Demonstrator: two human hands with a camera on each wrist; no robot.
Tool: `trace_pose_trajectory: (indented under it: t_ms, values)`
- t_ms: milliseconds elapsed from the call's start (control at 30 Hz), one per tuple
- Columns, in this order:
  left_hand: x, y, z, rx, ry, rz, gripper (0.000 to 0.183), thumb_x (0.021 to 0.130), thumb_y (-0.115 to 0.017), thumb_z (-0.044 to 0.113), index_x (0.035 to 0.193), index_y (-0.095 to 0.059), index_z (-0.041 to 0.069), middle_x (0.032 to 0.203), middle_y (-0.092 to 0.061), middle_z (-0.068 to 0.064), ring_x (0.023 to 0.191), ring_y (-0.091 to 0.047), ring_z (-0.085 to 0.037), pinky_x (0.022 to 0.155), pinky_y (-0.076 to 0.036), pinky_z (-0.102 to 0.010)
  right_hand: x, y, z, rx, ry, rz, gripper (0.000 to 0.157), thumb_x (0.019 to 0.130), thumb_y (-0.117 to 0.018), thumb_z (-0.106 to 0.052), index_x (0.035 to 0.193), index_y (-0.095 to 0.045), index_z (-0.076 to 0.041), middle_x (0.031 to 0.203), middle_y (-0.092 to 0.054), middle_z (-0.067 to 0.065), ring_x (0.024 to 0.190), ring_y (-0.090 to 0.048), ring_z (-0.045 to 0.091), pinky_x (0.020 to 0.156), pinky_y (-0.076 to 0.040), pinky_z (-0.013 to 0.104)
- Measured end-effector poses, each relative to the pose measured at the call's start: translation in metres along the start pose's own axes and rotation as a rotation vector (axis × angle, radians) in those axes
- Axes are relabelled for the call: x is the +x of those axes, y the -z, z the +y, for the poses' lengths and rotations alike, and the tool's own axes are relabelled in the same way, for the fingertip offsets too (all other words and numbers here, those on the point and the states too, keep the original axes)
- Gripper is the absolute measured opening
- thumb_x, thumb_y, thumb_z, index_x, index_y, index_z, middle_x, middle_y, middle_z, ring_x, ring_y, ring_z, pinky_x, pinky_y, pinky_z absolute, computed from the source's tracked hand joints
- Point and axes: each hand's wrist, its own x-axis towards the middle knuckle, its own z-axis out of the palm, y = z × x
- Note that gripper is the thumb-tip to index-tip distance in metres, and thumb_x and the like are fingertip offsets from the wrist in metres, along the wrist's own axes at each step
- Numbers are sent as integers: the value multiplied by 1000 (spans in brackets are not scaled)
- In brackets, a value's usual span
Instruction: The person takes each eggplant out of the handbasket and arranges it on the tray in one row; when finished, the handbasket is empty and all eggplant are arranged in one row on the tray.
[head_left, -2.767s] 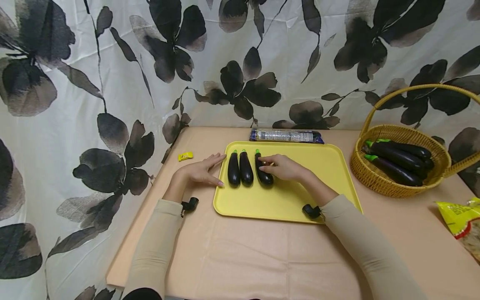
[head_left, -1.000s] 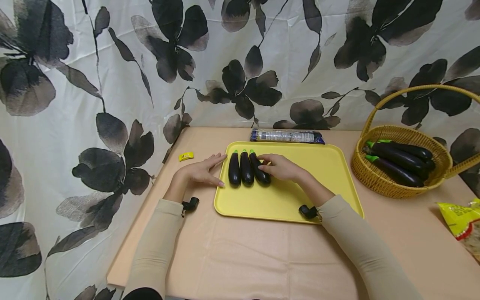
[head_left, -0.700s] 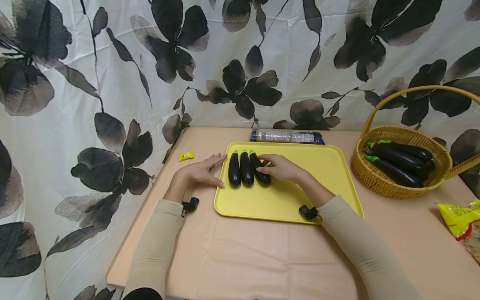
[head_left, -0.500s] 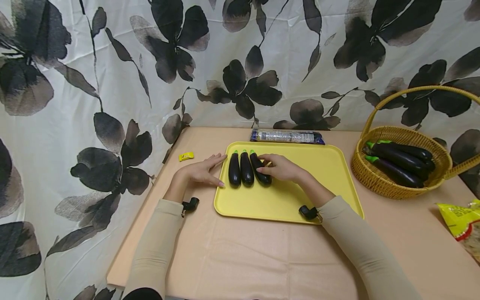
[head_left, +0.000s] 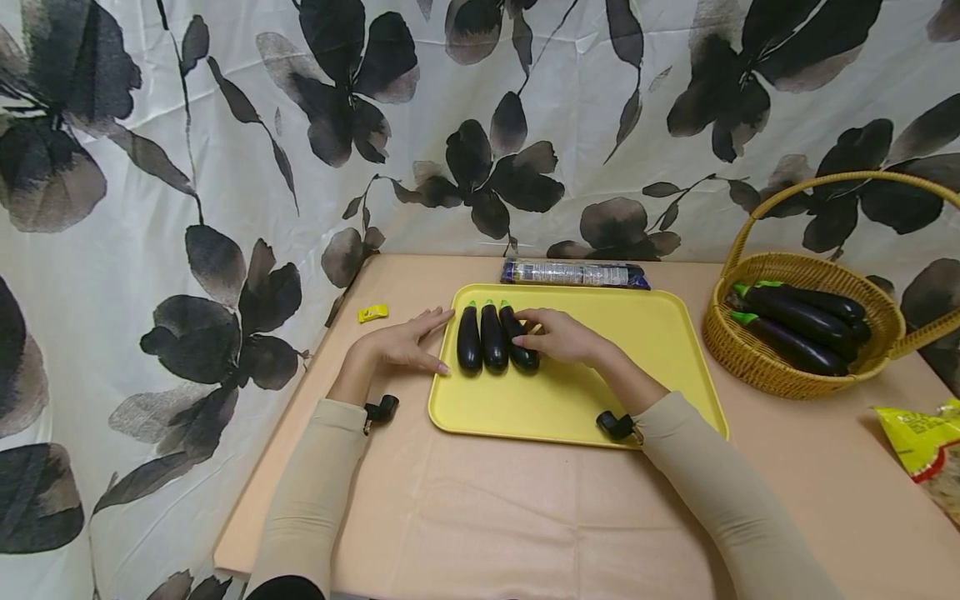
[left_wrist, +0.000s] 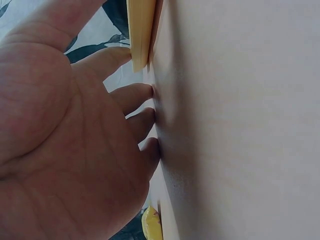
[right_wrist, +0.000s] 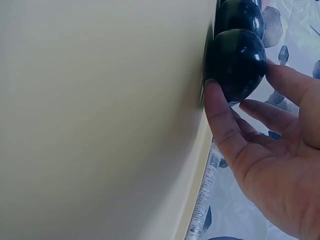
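Observation:
Three glossy dark eggplants with green stems lie side by side at the left end of a yellow tray (head_left: 525,412). My right hand (head_left: 562,337) holds the rightmost eggplant (head_left: 522,358) from its right side. In the right wrist view, thumb and fingers lie around the round end of that eggplant (right_wrist: 236,62), with the middle eggplant (right_wrist: 240,17) just behind it. My left hand (head_left: 402,343) rests at the tray's left edge with spread fingers and holds nothing. The left wrist view shows its fingertips on the table and one at the tray's rim (left_wrist: 140,35).
A wicker basket (head_left: 757,367) with several eggplants stands right of the tray. A long blue-and-clear package (head_left: 573,273) lies behind the tray, a small yellow packet (head_left: 372,312) at the left. A yellow bag (head_left: 915,437) sits at the right edge. Floral cloth hangs behind.
The rightmost eggplant has moved left with my right hand, closing the gap to the middle one; lately its lower end shifted slightly left. The left hand has stayed at the tray's edge.

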Motion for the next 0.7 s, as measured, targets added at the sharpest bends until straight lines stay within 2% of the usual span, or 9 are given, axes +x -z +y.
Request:
trace_pose_trajectory:
  t_ms: [133, 233, 367, 467, 700]
  values:
    - [0, 0, -1, -1, -5, 2, 122, 77, -89, 54, 169, -13, 28, 177, 2, -5, 163, 10, -28, 131, 1, -56, -1, 1, -1, 4, -3, 2, 61, 105, -64, -32, 156, -45, -5, 128, -65, 20, 81, -67, 20, 74, -56, 33]
    - [0, 1, 0, 2, -8, 3, 122, 78, -89, 54, 169, -13, 28, 177, 2, -5, 163, 10, -28, 131, 1, -55, -3, 2, -3, 10, -14, 11, 62, 105, -64, -33, 156, -45, -5, 131, -63, 21, 87, -68, 25, 77, -57, 37]
    - [0, 1, 0, 1, -3, 2, 122, 77, -89, 54, 169, -13, 28, 177, 2, -5, 163, 9, -28, 131, 0, -55, -7, 6, -4, -26, -12, 36, 63, 104, -63, -36, 156, -45, -5, 142, -59, 22, 114, -66, 33, 96, -55, 48]
    - [0, 1, 0, 6, -3, 1, 122, 77, -89, 55, 169, -13, 28, 177, 2, -6, 163, 9, -29, 131, 0, -56, -11, 12, -6, -56, 7, 66, 63, 105, -63, -38, 156, -47, -5, 149, -56, 20, 128, -59, 35, 105, -50, 52]
    - [-2, 1, 1, 14, -3, 2, 122, 78, -88, 56, 169, -12, 28, 177, 2, -6, 163, 10, -29, 131, 0, -56, -34, 32, -17, -104, 62, 148, 61, 105, -62, -39, 156, -48, -9, 150, -54, 21, 126, -60, 36, 103, -51, 55]
